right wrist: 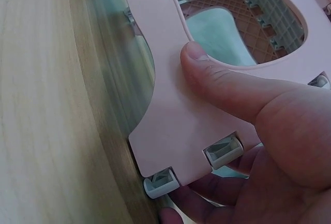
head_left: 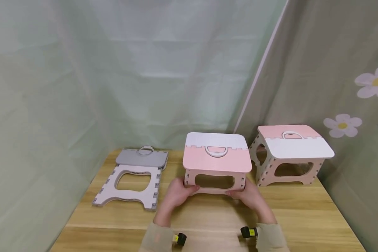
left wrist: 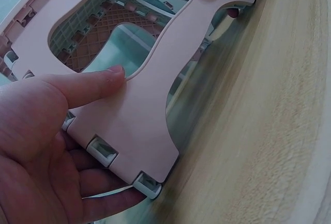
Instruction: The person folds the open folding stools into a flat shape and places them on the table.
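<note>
The left hand (head_left: 177, 193) pinches the near legs of the middle stool (head_left: 217, 161) at their left edge, and the right hand (head_left: 249, 196) does the same at the right edge. The head view shows both thumbs lying on the front panel but hides most of the fingers. The 2 wrist views supply them: each hand's fingers curl behind the panel's outer edge, near its lower corner, while the thumb presses beside the cutout. Only these close views reveal the latticework behind the cutout and the pale hinge tabs near the foot. Whether the feet touch the table (head_left: 208, 224), I cannot tell.

The head view alone gives the middle stool's top, white at the far side and pink at the near side, with 1 looped handle at the seam. It also shows 2 beige sleeves (head_left: 157, 238), each with a black and yellow device at the cuff.

Just right of the middle stool, the right stool (head_left: 299, 148) stands unfolded, pink half farther away. Well to the left, the grey-and-white stool (head_left: 126, 194) lies flat on the wood. Behind hangs a pale green curtain (head_left: 176, 70); at right, a greyer curtain (head_left: 302, 70) bears 2 white flowers (head_left: 342, 125).
</note>
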Tool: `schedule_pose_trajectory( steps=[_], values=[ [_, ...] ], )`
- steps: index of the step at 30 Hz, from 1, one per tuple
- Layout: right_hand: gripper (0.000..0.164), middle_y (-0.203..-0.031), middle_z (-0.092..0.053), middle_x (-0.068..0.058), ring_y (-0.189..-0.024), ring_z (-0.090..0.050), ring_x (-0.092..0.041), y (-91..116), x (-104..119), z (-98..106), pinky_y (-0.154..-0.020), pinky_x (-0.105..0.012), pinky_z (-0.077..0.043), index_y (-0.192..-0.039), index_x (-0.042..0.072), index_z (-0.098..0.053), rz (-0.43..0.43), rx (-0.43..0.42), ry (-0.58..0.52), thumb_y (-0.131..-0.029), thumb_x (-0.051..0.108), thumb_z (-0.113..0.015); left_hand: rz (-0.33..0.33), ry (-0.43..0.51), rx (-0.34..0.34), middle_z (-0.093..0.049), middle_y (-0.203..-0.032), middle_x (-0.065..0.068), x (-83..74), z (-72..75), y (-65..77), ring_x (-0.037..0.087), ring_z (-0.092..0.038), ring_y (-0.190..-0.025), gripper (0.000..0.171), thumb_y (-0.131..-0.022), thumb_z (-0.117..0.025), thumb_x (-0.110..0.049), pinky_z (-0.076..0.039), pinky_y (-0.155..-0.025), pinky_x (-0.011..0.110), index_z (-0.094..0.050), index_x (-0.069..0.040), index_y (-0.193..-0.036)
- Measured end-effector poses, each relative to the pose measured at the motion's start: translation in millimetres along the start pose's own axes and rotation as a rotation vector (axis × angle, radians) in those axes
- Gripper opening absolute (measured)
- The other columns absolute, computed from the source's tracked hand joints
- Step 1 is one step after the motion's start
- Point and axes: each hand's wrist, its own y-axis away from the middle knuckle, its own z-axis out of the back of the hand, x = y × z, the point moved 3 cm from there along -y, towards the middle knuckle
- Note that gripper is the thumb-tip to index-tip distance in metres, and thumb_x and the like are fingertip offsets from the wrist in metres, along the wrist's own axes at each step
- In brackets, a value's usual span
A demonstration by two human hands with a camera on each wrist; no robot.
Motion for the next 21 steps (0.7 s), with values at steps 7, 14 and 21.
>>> schedule_pose_trajectory(
  steps=[7,14,21],
  values=[
    [0.075,-0.123,-0.070,-0.011,-0.108,-0.061,-0.027,-2.4,0.2,0.3,-0.098,-0.046,-0.046,-0.138,0.004,-0.059,0.001,0.007,-0.021,-0.079,0.030,-0.097,-0.006,-0.009,-0.005,-0.071,-0.099,0.008,0.0,1.3,-0.9,0.022,-0.062,-0.082,0.052,-0.088,-0.088,-0.036,-0.055,-0.076,0.039,-0.070,0.003,-0.118],
    [0.072,-0.116,-0.069,-0.010,-0.104,-0.060,-0.026,-0.9,-0.8,1.2,-0.096,-0.045,-0.046,-0.135,0.004,-0.059,-0.007,0.009,-0.028,-0.079,0.027,-0.098,-0.026,-0.004,-0.002,-0.071,-0.096,0.007,-0.2,0.0,-0.8,0.021,-0.062,-0.081,0.050,-0.088,-0.088,-0.036,-0.055,-0.074,0.039,-0.071,0.002,-0.114],
    [0.075,-0.118,-0.070,-0.011,-0.105,-0.060,-0.026,1.4,-1.1,-1.1,-0.096,-0.045,-0.046,-0.136,0.003,-0.057,-0.042,-0.007,-0.038,-0.079,0.028,-0.098,-0.030,-0.019,-0.006,-0.073,-0.101,0.008,0.3,0.3,-1.0,0.021,-0.063,-0.084,0.051,-0.088,-0.088,-0.037,-0.056,-0.078,0.042,-0.071,0.002,-0.116]
  ],
)
